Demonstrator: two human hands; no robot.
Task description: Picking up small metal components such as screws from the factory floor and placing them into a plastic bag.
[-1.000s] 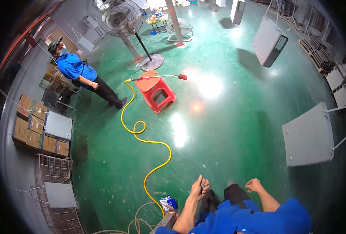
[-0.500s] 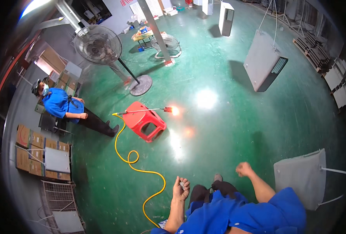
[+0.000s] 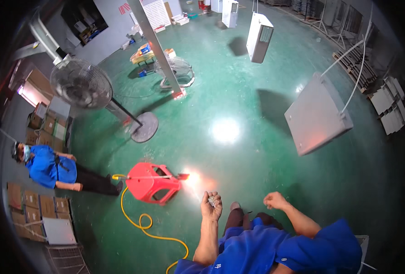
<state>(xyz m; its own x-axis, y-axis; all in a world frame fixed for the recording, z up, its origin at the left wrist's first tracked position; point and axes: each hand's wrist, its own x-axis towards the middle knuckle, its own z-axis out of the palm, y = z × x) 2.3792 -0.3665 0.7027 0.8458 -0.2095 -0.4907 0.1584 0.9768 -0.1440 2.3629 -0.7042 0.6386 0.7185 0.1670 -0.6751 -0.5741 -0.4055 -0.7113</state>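
My left hand (image 3: pixel 211 205) is raised in front of my body, palm up, with its fingers curled round small grey-white pieces (image 3: pixel 212 200) too small to name. Lower than chest height, my right hand (image 3: pixel 276 201) hangs forward with bent fingers; whatever it may hold is hidden. Left of my left hand stands a red plastic stool (image 3: pixel 143 181). Across its top lies a gas torch (image 3: pixel 156 176), its flame (image 3: pixel 193 178) burning orange toward the right. A yellow hose (image 3: pixel 163 237) trails from the torch over the floor toward me.
A grey metal panel (image 3: pixel 314 116) hangs from white hooks at right, another box (image 3: pixel 260 39) farther off. At left are a co-worker in blue (image 3: pixel 52 166), cartons (image 3: pixel 40 205) and a pedestal fan (image 3: pixel 81 84). A post (image 3: pixel 157 45) stands beside a floor fan (image 3: pixel 175 73).
My view has shifted forward: the stool and torch appear lower and farther left, the hanging panel larger. The panel close at my right has mostly left the view. My left hand has risen slightly.
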